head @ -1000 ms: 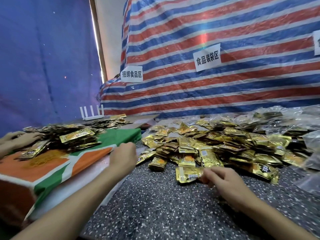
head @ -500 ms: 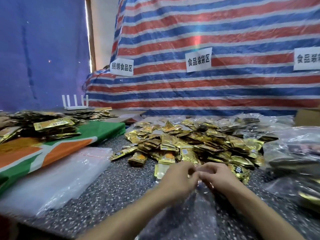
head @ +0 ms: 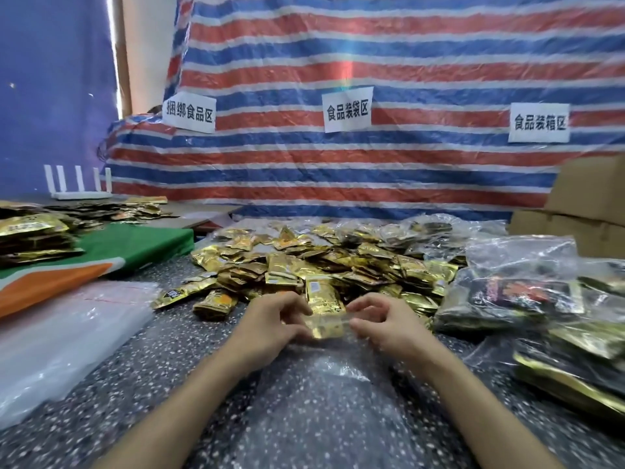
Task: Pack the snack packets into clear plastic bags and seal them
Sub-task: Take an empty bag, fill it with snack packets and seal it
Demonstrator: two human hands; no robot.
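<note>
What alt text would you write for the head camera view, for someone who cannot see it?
A person's left hand and right hand pinch the mouth of a clear plastic bag lying on a speckled table, a gold packet between them. Behind lies a pile of gold snack packets; filled bags sit to the right.

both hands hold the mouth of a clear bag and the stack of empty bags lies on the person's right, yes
No. The head view shows the stack of empty bags on the person's left. The left hand and right hand do hold the clear bag by its mouth.
</note>
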